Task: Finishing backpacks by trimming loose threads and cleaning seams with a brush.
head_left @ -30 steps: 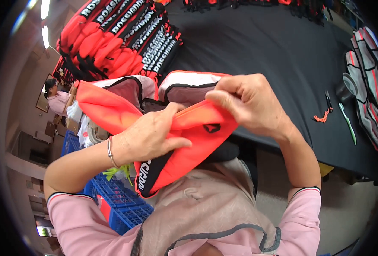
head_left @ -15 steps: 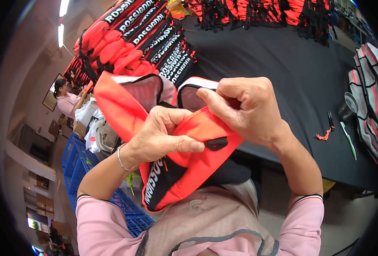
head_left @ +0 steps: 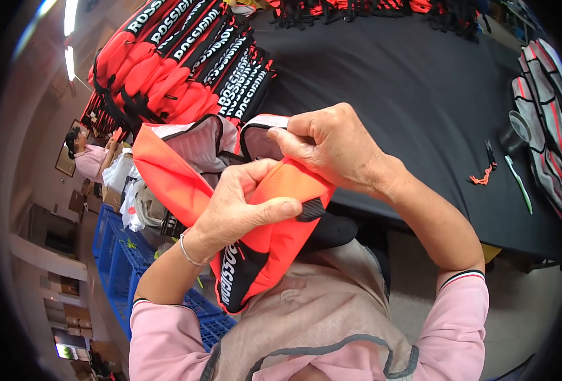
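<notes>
A bright red-orange fabric bag (head_left: pixel 293 237) hangs in front of me, above my lap. It has a black panel with white lettering, and its top gapes to show a pale grey lining (head_left: pixel 199 145) with black binding. My left hand (head_left: pixel 233 202) is closed on the near side, thumb laid over the cloth. By that thumb a short ribbed black tab (head_left: pixel 311 209) sticks out. My right hand (head_left: pixel 338 147) is curled shut at the upper edge, pinching it between thumb and fingers. Whether anything small is inside the right fist is hidden.
A tall stack of red and black bags (head_left: pixel 173 70) stands far left on the black-covered table (head_left: pixel 382 82). At the right lie a cup (head_left: pixel 517 129), thread snips (head_left: pixel 490 154), a green-white toothbrush (head_left: pixel 519 184) and grey bags (head_left: pixel 547 108). Blue crates (head_left: pixel 119 254) stand left; a person (head_left: pixel 90 155) works beyond.
Both hands and the bag have shifted a little left in view, and the whole view has swung slightly. The black tab now shows its ribbed face more fully. Both grips stay on the bag.
</notes>
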The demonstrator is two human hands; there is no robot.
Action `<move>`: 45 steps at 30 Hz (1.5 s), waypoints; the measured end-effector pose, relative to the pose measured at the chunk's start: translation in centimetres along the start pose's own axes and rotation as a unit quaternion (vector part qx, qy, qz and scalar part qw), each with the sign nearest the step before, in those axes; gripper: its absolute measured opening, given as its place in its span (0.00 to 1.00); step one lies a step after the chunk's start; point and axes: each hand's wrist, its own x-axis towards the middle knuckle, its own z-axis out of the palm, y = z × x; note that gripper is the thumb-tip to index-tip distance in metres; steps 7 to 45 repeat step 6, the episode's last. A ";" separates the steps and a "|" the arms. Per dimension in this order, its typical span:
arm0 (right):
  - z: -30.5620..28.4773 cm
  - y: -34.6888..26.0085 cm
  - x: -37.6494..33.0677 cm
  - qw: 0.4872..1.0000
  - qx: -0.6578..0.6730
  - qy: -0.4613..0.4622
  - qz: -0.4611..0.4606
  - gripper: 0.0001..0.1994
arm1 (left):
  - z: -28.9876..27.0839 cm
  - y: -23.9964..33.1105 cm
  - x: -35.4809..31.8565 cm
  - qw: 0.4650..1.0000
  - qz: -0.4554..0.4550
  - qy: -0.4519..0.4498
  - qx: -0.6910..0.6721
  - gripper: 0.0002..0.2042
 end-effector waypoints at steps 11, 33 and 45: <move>0.2 0.0 -0.3 0.999 0.015 -0.025 -0.020 0.14 | -0.4 -1.5 -0.4 0.994 -0.056 -0.079 -0.057 0.14; 0.2 0.0 -0.3 0.999 0.015 -0.025 -0.020 0.14 | -0.4 -1.5 -0.4 0.994 -0.056 -0.079 -0.057 0.14; 0.2 0.0 -0.3 0.999 0.015 -0.025 -0.020 0.14 | -0.4 -1.5 -0.4 0.994 -0.056 -0.079 -0.057 0.14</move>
